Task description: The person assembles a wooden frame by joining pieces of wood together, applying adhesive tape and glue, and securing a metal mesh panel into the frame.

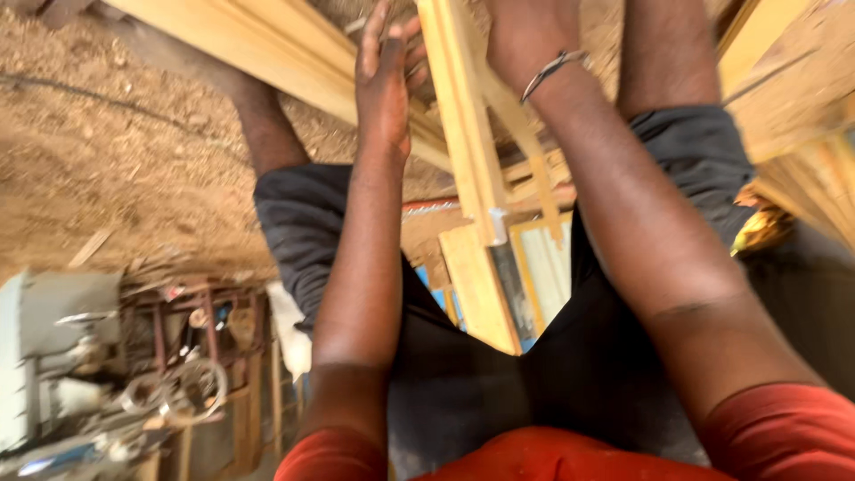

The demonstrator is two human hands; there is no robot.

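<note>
A pale wooden strip (pixel 463 116) runs from the top of the view down between my knees, ending beside a second flat board (pixel 476 285). My left hand (pixel 385 80) is seen edge-on against the strip's left side, thumb stretched out and fingers curled round its edge. My right hand (pixel 525 36), with a thin metal bracelet (pixel 552 67) at the wrist, presses on the strip's right side. Its fingers are cut off by the top edge of the view. Both forearms reach forward from red sleeves.
A long pale plank (pixel 267 44) lies across the sawdust-covered ground (pixel 107 151). A grey machine (pixel 53 347) and a rusty metal rack (pixel 196 347) with tools stand at lower left. More stacked timber (pixel 802 107) is at the right. My knees in dark shorts (pixel 303 223) flank the strip.
</note>
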